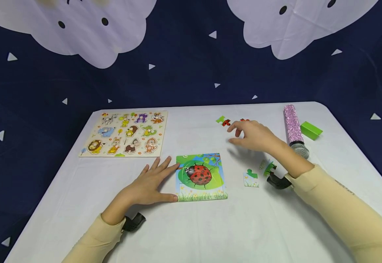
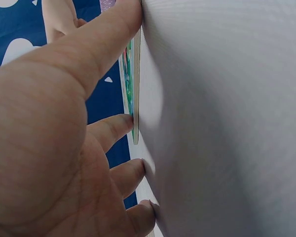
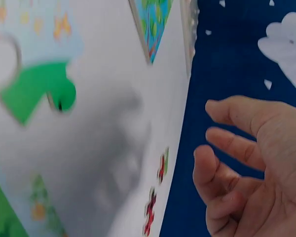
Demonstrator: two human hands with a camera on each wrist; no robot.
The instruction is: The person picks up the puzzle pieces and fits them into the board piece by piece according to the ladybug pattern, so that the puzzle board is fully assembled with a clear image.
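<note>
A square ladybug puzzle board (image 1: 200, 177) lies flat at the middle of the table. My left hand (image 1: 151, 182) rests at its left side, fingers spread, with thumb and index fingertip at the board's edge. My right hand (image 1: 253, 135) hovers over the table to the right of the board, fingers loosely bent and nothing between them. Just beyond its fingertips lies a green and red puzzle piece (image 1: 223, 121); a red piece (image 1: 244, 119) is partly hidden behind the hand. Nearer to me are a corner piece with grass and flowers (image 1: 251, 179) and another green piece (image 1: 269, 168), partly covered by the right wrist's camera.
An animal peg puzzle board (image 1: 125, 133) lies at the back left. On the right are a pink glittery microphone (image 1: 292, 124) and a green block (image 1: 311, 130). A dark blue cloth with clouds (image 1: 191, 73) hangs behind the white table (image 1: 191, 233).
</note>
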